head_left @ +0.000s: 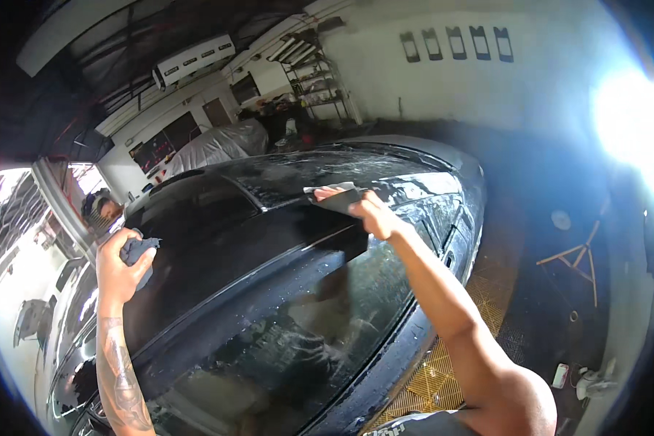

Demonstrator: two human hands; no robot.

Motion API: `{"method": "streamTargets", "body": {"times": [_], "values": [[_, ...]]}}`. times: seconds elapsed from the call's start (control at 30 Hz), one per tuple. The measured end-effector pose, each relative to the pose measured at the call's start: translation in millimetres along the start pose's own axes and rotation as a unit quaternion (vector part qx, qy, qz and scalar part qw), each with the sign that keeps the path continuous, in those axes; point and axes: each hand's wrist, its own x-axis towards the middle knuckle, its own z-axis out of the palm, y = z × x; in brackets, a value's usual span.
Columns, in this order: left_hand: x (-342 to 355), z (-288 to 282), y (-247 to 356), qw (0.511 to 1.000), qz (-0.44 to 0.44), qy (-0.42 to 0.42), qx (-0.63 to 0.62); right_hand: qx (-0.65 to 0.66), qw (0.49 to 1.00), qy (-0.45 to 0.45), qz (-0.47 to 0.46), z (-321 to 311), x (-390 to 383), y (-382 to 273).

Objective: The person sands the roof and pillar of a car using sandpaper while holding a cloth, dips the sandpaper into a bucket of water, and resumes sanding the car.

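My left hand [114,270] is raised at the left of a dark car's roof [203,251]. Its fingers and thumb close round a crumpled dark grey cloth [139,251]. Farther forward and to the right, my right hand [374,215] grips a dark flat pad [337,200] with a pale edge, close over the roof's right side; whether the pad touches the roof I cannot tell. Below it runs the side window [298,356], spotted with water. Wet whitish streaks cover the sloping glass [305,173] and the body beyond my right hand.
Something covered in a silver sheet [221,149] stands at the back, near a loaded shelf rack [316,83]. A person's head [103,209] seems to show beyond my left hand. At right are a bright lamp [632,134], a tripod stand [580,254] and yellow floor grating [432,378].
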Motion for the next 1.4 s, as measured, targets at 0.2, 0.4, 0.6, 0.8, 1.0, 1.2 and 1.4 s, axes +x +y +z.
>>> {"method": "streamTargets", "body": {"times": [0.2, 0.4, 0.6, 0.8, 1.0, 1.2, 1.4], "values": [[1.1, 1.9, -1.4, 0.999, -0.028, -0.01, -0.019, 0.13, 0.989, -0.046, 0.044, 35.3, 36.4, -15.6], [7.0, 3.3, 10.6, 1.0, 0.007, -0.009, -0.001, 0.167, 0.972, 0.011, 0.166, -17.6, -13.9, 17.6], [5.0, -3.6, 10.6, 1.0, 0.0, -0.002, 0.017, 0.124, 0.935, -0.151, 0.297, 14.3, 61.5, -76.4], [2.4, -5.0, 2.4, 1.0, -0.002, -0.01, 0.01, 0.099, 0.991, -0.079, 0.049, 16.8, 32.2, -8.7], [3.6, -1.7, 0.8, 1.0, -0.006, -0.02, -0.01, 0.153, 0.975, -0.158, -0.006, 54.2, 71.6, -25.7], [8.5, -3.7, 2.5, 1.0, 0.006, -0.027, 0.014, 0.119, 0.985, -0.119, 0.042, 35.0, 54.9, -38.8], [-5.9, -8.6, -0.6, 0.993, 0.088, 0.04, 0.072, 0.111, 0.978, -0.164, -0.065, 75.4, 86.4, -67.4]]}}
